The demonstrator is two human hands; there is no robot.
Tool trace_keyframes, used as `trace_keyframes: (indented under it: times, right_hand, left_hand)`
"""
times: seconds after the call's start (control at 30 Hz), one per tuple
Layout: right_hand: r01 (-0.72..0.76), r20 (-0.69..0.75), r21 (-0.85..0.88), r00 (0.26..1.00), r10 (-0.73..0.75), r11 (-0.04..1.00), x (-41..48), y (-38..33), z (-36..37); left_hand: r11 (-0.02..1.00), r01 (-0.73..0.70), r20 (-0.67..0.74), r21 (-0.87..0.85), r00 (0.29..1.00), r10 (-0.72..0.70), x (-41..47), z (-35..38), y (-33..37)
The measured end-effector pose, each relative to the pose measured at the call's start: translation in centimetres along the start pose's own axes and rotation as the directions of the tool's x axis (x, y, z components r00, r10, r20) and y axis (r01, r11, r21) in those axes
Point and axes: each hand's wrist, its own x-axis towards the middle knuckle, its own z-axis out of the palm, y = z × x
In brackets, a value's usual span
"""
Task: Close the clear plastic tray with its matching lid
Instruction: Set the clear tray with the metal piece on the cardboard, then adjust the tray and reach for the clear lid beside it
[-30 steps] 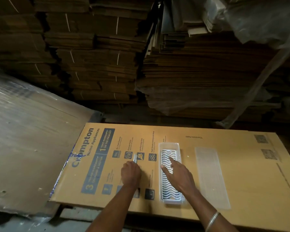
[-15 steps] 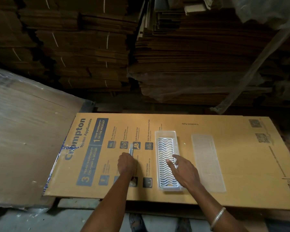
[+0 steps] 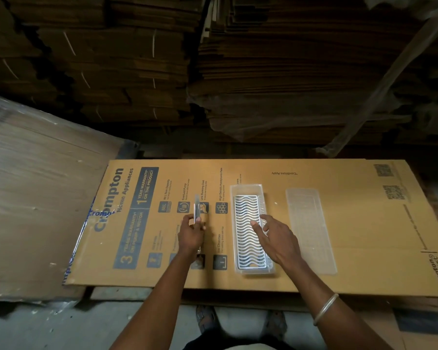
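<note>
A long clear plastic tray [image 3: 247, 189] lies on a flattened printed carton, lengthwise away from me. Inside it sits a white wavy grid insert [image 3: 245, 213]. The matching clear lid [image 3: 311, 231] lies flat just to the right of the tray, apart from it. My right hand [image 3: 276, 238] is over the tray's middle, fingers spread, with fingertips on the grid and nothing held. My left hand [image 3: 191, 233], left of the tray, pinches a thin clear plastic piece [image 3: 196, 205] that stands on edge above the carton.
The flattened carton [image 3: 339, 178] serves as the work surface, its near edge just before my feet. Tall stacks of folded cardboard [image 3: 288, 72] rise right behind it. A plastic-wrapped cardboard bundle [image 3: 36, 198] slopes at the left. Grey floor lies below.
My right hand stays over the tray, its fingertips shifting a little along the grid. More of the thin clear piece now shows above my left hand. The lid has not moved.
</note>
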Motion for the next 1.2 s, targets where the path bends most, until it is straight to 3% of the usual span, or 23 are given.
trace_keyframes:
  times: [0.07, 0.17, 0.37, 0.87, 1.03, 1.2]
  right_hand:
    - [0.002, -0.005, 0.016, 1.000, -0.002, 1.000, 0.1, 0.0, 0.0]
    - [0.006, -0.003, 0.039, 1.000, -0.006, 0.999, 0.1, -0.2, -0.1]
    - [0.028, -0.018, 0.048, 0.999, -0.027, 0.998, 0.5, -0.5, -0.2]
    - [0.058, -0.050, 0.044, 0.997, -0.055, 0.997, 0.6, -0.2, -0.1]
    - [-0.003, -0.063, 0.075, 0.998, 0.008, 0.997, 0.6, 1.9, -0.3]
    - [-0.114, -0.099, 0.134, 0.987, 0.128, 0.984, 0.4, 5.0, -1.4]
  left_hand:
    - [0.974, 0.032, 0.039, -0.226, 0.999, -0.024, -1.3, 0.0, 0.8]
    - [0.933, 0.046, 0.051, -0.356, 0.998, -0.029, -2.8, 0.0, 1.9]
    - [0.947, 0.018, 0.139, -0.322, 0.990, 0.028, -4.7, -0.2, 3.1]
    - [0.860, 0.237, 0.283, -0.453, 0.952, -0.113, -6.4, -0.3, 3.5]
    - [0.917, 0.199, 0.212, -0.345, 0.968, -0.130, -7.4, 1.9, 5.1]
    - [0.993, -0.074, 0.136, 0.092, 0.989, 0.061, -7.3, 5.2, 7.4]
